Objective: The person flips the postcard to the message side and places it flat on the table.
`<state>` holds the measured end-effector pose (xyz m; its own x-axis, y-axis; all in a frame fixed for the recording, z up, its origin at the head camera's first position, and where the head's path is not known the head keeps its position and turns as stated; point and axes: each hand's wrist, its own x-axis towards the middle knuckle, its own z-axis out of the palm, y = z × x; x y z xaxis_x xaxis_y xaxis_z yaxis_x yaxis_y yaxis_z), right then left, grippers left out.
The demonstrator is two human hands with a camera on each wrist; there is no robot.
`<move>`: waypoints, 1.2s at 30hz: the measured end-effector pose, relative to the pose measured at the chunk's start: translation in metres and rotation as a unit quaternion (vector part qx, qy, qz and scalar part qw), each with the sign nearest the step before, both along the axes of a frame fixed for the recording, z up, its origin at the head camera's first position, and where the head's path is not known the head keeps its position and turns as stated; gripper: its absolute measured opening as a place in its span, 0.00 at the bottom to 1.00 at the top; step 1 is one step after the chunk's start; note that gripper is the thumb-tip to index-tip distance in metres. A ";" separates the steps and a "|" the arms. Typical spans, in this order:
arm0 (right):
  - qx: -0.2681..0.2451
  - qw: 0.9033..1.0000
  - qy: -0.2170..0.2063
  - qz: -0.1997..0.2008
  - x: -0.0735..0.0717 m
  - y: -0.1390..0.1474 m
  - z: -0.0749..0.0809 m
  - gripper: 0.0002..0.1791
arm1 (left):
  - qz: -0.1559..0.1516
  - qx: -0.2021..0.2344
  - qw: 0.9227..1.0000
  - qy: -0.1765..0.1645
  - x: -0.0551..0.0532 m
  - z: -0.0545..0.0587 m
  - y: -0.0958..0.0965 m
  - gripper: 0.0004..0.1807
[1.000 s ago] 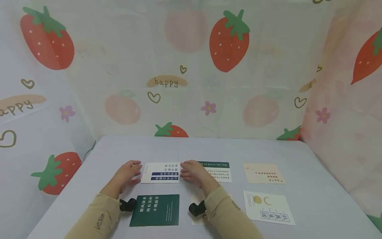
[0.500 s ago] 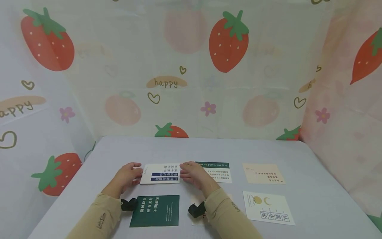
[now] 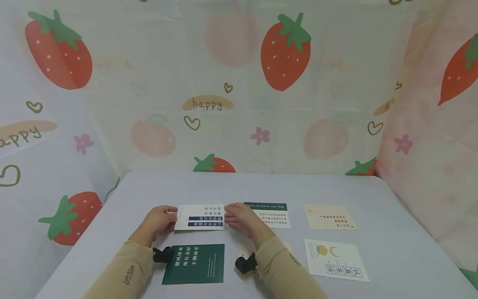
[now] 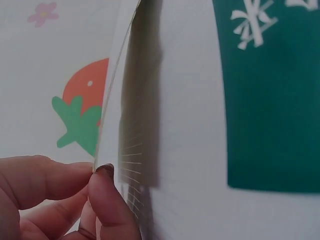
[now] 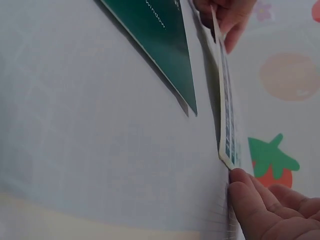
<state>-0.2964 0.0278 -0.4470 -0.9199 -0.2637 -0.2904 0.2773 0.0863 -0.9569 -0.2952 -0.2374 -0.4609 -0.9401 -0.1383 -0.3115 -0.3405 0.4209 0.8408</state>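
Note:
A white card (image 3: 199, 216) with dark blue bars and printed characters is held just above the table between both hands. My left hand (image 3: 157, 224) pinches its left edge between thumb and fingers; the left wrist view shows the fingertips (image 4: 102, 185) on the card's corner. On the opposite edge, my right hand (image 3: 245, 220) pinches the other corner, where the right wrist view shows its fingertips (image 5: 242, 185). A shadow beneath the card (image 5: 226, 120) shows a gap from the tabletop. Directly in front of it lies a dark green card (image 3: 198, 265) with white characters.
Right of the hands lie a green-and-white card (image 3: 270, 218), a cream card (image 3: 330, 216) and a white card with a sun and moon (image 3: 336, 259). Another pale card (image 3: 246, 251) is partly hidden under the right forearm. Strawberry-print cloth (image 3: 239, 137) walls the white table (image 3: 392, 249).
The white card, lying flat earlier, has risen slightly off the table and moved a little left. Both hands have shifted only slightly with it. The other cards have stayed put.

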 end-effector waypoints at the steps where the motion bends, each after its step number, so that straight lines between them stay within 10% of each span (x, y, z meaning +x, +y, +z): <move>1: -0.001 1.000 0.000 0.001 0.000 0.000 0.000 0.26 | 0.002 -0.003 1.000 -0.001 0.000 0.000 0.000 0.21; 36: 0.062 0.998 0.025 0.015 -0.001 -0.005 0.006 0.21 | 0.000 0.000 1.000 0.010 0.002 0.005 -0.002 0.19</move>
<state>-0.2976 0.0224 -0.4409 -0.9261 -0.2569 -0.2762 0.2248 0.2120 -0.9511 -0.2934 -0.2390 -0.4559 -0.9461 -0.1373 -0.2932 -0.3237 0.4208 0.8474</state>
